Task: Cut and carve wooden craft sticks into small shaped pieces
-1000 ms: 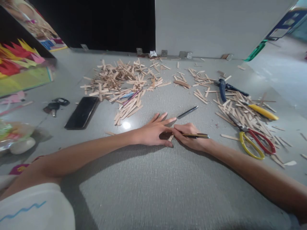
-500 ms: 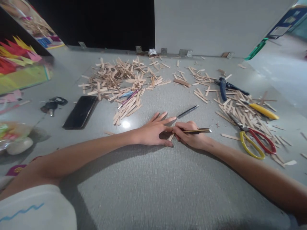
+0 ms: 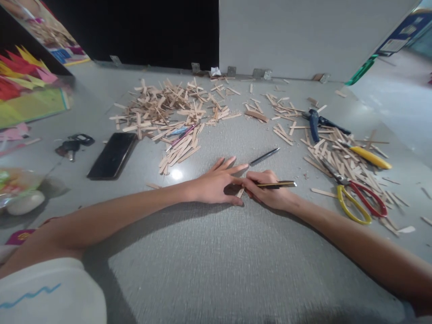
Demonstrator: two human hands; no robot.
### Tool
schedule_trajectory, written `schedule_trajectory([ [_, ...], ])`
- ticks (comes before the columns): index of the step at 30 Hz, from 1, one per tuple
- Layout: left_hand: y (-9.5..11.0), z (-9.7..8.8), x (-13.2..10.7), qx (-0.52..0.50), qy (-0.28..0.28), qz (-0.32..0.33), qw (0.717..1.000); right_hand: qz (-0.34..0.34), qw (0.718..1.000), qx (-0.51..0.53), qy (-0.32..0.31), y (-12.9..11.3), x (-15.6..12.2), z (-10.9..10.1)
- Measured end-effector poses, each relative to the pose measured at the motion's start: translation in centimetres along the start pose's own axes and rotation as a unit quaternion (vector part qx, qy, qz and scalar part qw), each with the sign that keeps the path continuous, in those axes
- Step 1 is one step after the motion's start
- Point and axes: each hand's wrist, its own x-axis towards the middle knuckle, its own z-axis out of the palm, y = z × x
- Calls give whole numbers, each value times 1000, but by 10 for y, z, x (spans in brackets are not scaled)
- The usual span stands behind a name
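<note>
My right hand (image 3: 266, 191) is closed round a black and gold pen (image 3: 281, 184), its tip hidden behind the fingers. Against it lies my left hand (image 3: 219, 183), fingers spread and thumb stretched along the table. Between the two hands a short bit of a wooden craft stick (image 3: 240, 192) shows on the table; the fingers cover the rest. My left fingertips are over or beside that stick; I cannot tell how firmly they press. Just beyond the hands lies a second, dark pen (image 3: 265, 156), near the left index finger.
Piles of craft sticks (image 3: 165, 101) spread across the back. On the right are blue-handled pliers (image 3: 313, 126), a yellow-handled tool (image 3: 369, 156) and red-and-yellow-handled cutters (image 3: 354, 204) among sticks. A phone (image 3: 112, 155) and keys (image 3: 72, 146) lie left. A panel (image 3: 303, 40) stands behind.
Both hands and the pen hold almost the same place. The whole view has shifted very slightly; nothing has been taken up or let go.
</note>
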Motion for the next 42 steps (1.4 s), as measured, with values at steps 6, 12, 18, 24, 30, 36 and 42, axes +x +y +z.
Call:
schedule_trajectory([
  [6,-1,2,0,2,9,7,1000,-34,999,-28,7,3,0,1],
  [12,-6,6,1,7,20,11,1000,-68,996,-60,8,5,0,1],
  [18,-4,3,0,11,21,9,1000,-97,991,-90,-10,6,1,-2],
  [24,-2,1,0,14,17,4,1000,-91,992,-86,-26,6,2,-2],
  [30,-5,2,0,3,24,8,1000,-78,993,-81,-18,3,1,2],
  [36,-7,4,2,12,37,17,999,-53,995,-71,47,1,-8,5],
  [42,-4,3,-3,36,112,-11,993,31,908,-413,-66,-11,-16,-23],
])
